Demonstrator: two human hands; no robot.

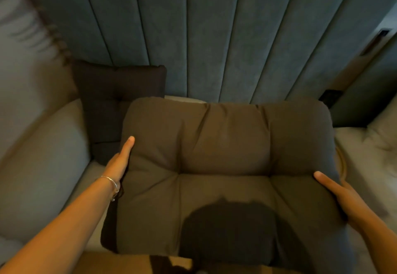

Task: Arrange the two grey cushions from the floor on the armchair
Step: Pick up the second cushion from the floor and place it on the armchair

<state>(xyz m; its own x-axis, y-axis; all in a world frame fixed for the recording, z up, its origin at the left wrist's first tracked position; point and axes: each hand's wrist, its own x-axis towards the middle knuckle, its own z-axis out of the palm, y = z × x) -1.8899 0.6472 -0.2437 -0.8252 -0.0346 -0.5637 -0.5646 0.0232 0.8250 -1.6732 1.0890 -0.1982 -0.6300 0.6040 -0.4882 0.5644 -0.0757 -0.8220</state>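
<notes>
- Padded wall panels [214, 37] back a pale armchair [43, 145].
- Grey cushion [225, 155] sits over the seat; left hand [118, 162] and right hand [341, 196] apparently grip its opposite edges, fingers hidden.
- Darker cushion [120, 93] leans far left.

Home interior, lounge or bedroom corner: teal padded wall panels [214, 37], pale upholstered armchair [43, 145], tufted grey cushion [214, 145], darker cushion [116, 93], warm dim lighting.

Dim warm light, soft blur, wide-angle bending at the edges.
</notes>
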